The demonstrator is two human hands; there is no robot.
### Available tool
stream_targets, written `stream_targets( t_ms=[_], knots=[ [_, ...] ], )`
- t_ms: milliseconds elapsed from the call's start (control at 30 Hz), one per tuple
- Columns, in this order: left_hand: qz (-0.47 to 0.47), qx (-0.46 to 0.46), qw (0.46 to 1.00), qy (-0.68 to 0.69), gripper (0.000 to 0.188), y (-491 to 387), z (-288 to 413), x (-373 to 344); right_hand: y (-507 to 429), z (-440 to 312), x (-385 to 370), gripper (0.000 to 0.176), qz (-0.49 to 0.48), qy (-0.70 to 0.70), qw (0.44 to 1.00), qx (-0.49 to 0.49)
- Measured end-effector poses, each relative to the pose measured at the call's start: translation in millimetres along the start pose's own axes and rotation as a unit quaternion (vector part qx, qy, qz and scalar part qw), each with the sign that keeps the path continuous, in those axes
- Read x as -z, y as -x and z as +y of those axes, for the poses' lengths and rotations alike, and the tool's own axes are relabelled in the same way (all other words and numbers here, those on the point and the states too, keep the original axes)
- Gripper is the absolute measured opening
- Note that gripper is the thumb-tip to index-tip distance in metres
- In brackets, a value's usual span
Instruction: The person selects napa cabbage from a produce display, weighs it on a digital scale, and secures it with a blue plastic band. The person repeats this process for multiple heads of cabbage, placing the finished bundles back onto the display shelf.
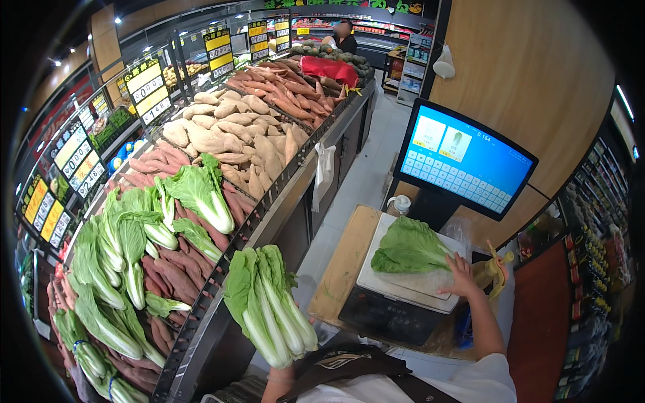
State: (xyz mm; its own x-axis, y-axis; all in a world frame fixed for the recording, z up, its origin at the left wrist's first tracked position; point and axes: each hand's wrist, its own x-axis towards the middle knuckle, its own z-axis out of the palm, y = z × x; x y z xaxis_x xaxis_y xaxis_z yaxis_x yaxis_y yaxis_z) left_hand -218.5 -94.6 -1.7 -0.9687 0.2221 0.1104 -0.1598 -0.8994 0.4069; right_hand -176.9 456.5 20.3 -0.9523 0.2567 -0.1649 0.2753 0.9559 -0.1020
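Note:
My left hand (283, 374) holds up a bunch of long green leafy cabbages (274, 307) with white stalks, between the produce stand and the scale. Most of that hand is hidden behind the stalks. On the white plate of a weighing scale (418, 284) lies one loose leafy cabbage (407, 248), its leaves towards the left. My right hand (459, 278) is at its stalk end, fingers spread, the fingertips touching or just over it. Behind the scale stands a lit touchscreen (466, 156) with product pictures and a keyboard.
Left, a produce stand holds more leafy cabbages (113, 247) over red sweet potatoes (174, 274), then pale tubers (227, 126). A plastic bag (323, 171) hangs from its edge. A bottle (399, 204) and yellow tape dispenser (491, 274) flank the scale. A person (346, 40) is far off.

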Motion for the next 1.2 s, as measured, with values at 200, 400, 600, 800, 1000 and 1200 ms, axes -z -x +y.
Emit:
stream_targets(
  t_ms=[200, 400, 600, 800, 1000, 1200],
  knots=[
    [-0.003, 0.003, 1.000, -0.009, 0.068, 5.6, 1.6, 3.1, -38.7, 26.4, -5.8, 0.128, -0.011, -0.017, 1.000, -0.021],
    [-0.010, -0.019, 0.997, -0.070, 0.074, 9.6, 6.4, 2.7, -49.9, -4.5, 24.2, 0.110, -0.105, -0.131, 0.985, 0.047],
    [-0.003, -0.008, 0.955, -0.297, 0.081, -14.9, 10.7, -8.2, -13.0, -146.3, 124.5, 0.061, -0.235, -0.681, 0.692, -0.035],
    [-0.056, 0.051, 0.997, -0.032, 0.062, -45.1, 4.5, -5.9, 12.1, -279.4, 220.2, 0.066, -0.141, -0.691, 0.681, 0.199],
    [-0.043, 0.080, 0.967, 0.237, 0.071, -61.2, -16.6, 5.6, 33.2, -379.9, 167.8, 0.096, -0.087, -0.507, 0.805, 0.295],
    [0.055, 0.110, 0.975, 0.187, 0.073, -64.2, -20.4, 12.1, 47.9, -402.7, 73.0, 0.106, -0.153, -0.361, 0.879, 0.272]
  ],
)
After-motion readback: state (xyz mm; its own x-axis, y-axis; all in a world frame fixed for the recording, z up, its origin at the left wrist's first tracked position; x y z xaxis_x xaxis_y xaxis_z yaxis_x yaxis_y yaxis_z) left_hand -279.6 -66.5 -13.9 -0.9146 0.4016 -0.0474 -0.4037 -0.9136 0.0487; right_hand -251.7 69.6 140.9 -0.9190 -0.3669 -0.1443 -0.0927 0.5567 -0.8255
